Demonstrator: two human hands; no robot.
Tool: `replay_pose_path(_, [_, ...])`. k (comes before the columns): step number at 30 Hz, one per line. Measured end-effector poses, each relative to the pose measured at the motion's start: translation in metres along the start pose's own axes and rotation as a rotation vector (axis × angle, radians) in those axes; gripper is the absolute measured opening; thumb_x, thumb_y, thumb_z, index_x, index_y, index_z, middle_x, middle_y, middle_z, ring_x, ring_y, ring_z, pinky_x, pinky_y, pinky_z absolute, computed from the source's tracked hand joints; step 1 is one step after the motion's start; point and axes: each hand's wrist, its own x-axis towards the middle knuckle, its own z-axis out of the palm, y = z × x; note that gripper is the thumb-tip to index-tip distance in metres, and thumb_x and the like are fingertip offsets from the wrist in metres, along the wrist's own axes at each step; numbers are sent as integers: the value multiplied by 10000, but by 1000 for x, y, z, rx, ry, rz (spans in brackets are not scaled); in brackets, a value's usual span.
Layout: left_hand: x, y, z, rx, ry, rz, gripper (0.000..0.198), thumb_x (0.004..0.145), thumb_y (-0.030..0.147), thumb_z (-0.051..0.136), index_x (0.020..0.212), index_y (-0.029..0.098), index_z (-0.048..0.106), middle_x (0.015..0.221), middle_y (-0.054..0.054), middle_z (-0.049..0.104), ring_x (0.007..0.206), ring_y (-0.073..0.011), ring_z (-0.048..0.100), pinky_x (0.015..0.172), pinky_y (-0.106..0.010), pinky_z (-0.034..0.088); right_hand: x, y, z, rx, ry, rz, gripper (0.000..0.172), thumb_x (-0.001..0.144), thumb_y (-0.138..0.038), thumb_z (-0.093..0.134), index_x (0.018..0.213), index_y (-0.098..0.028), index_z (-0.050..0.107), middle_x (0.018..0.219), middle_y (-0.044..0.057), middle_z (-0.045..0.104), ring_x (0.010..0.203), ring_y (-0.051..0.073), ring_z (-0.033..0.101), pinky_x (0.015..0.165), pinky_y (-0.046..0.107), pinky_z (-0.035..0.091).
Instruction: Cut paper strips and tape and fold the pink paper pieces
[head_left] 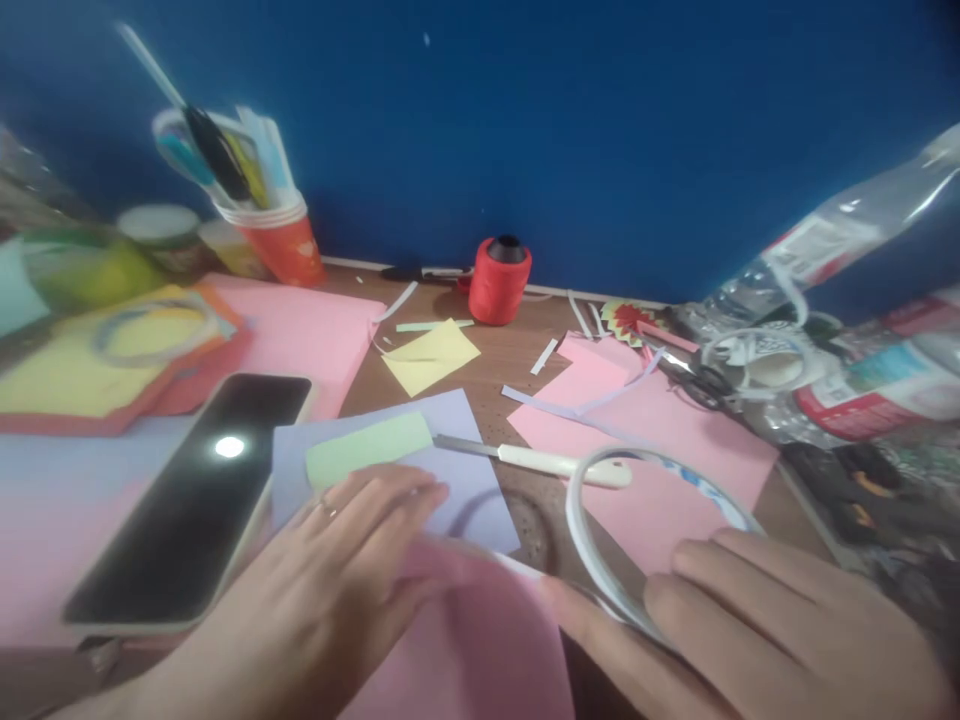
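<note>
My left hand lies flat with fingers stretched out on a pink paper sheet at the near edge of the desk. My right hand rests beside it, its fingers around the near rim of a white tape ring. A lilac sheet with a pale green strip on it lies just beyond my left fingers. A white-handled craft knife lies between the lilac sheet and another pink sheet.
A black phone lies at the left. Stacked coloured paper, an orange cup of tools, a red thread spool and a yellow note sit further back. Plastic bottles and clutter fill the right.
</note>
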Motion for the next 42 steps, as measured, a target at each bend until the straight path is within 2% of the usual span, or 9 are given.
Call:
replay_pose_path(4, [22, 4, -28, -539, -406, -258, 224, 849, 359, 482, 979, 287, 650, 945, 29, 677, 827, -135, 620, 713, -221, 477, 1, -3, -6, 49, 157, -12, 334, 772, -247, 624, 1106, -241, 633, 494, -40, 450, 480, 124, 423, 485, 301, 271])
replay_pose_path(6, [24, 10, -43, -699, -455, -399, 201, 831, 352, 506, 797, 275, 689, 789, 53, 677, 715, -108, 609, 645, -185, 458, 1, -4, -10, 53, 261, -65, 323, 740, -234, 659, 1061, -205, 659, 489, -38, 435, 482, 118, 398, 473, 290, 257])
replay_pose_path(9, [16, 20, -63, -758, -369, -503, 185, 776, 352, 574, 661, 254, 680, 671, 62, 647, 654, -105, 578, 597, -181, 426, 0, -4, -19, 81, 322, -54, 297, 745, -193, 644, 1042, -186, 665, 492, -30, 432, 507, 123, 394, 483, 284, 263])
replay_pose_path(15, [-1, 37, -95, -623, -209, -441, 211, 769, 361, 566, 623, 244, 665, 668, 49, 635, 656, -123, 572, 610, -217, 414, 3, 8, -35, 150, 330, -174, 411, 794, -114, 528, 1189, -228, 534, 517, -50, 453, 504, 122, 404, 489, 272, 256])
replay_pose_path(19, [6, 45, -122, -566, -171, -500, 175, 744, 379, 570, 721, 255, 692, 719, 37, 657, 636, -136, 574, 561, -227, 406, 18, 19, -56, 393, 202, 8, 486, 743, -134, 525, 1215, -217, 441, 715, -26, 606, 574, 119, 488, 540, 256, 346])
replay_pose_path(22, [14, 49, -144, -559, -174, -417, 163, 742, 353, 560, 710, 252, 683, 675, 50, 648, 628, -125, 565, 540, -210, 382, 30, 25, -74, 547, 43, 146, 265, 797, -231, 506, 1054, -224, 568, 835, -4, 658, 676, 126, 561, 632, 256, 401])
replay_pose_path(25, [19, 53, -159, -516, -114, -339, 202, 771, 367, 515, 700, 247, 661, 656, 58, 637, 622, -116, 564, 542, -203, 378, 36, 29, -86, 617, 62, 266, 200, 885, -275, 445, 930, -243, 637, 833, -19, 679, 710, 108, 590, 658, 228, 410])
replay_pose_path(35, [42, 60, -158, -497, -148, -159, 264, 701, 258, 552, 930, 294, 678, 846, 46, 680, 793, -153, 604, 657, -228, 408, 28, 32, -106, 467, 219, 277, 185, 856, -224, 506, 737, -196, 644, 622, -25, 597, 575, 88, 524, 576, 212, 382])
replay_pose_path(42, [58, 48, -133, -703, -191, -126, 174, 736, 283, 547, 798, 202, 689, 738, 10, 660, 714, -147, 582, 634, -234, 416, 28, 32, -102, 482, 207, 317, 174, 855, -211, 507, 720, -195, 617, 642, -36, 595, 596, 88, 533, 598, 216, 392])
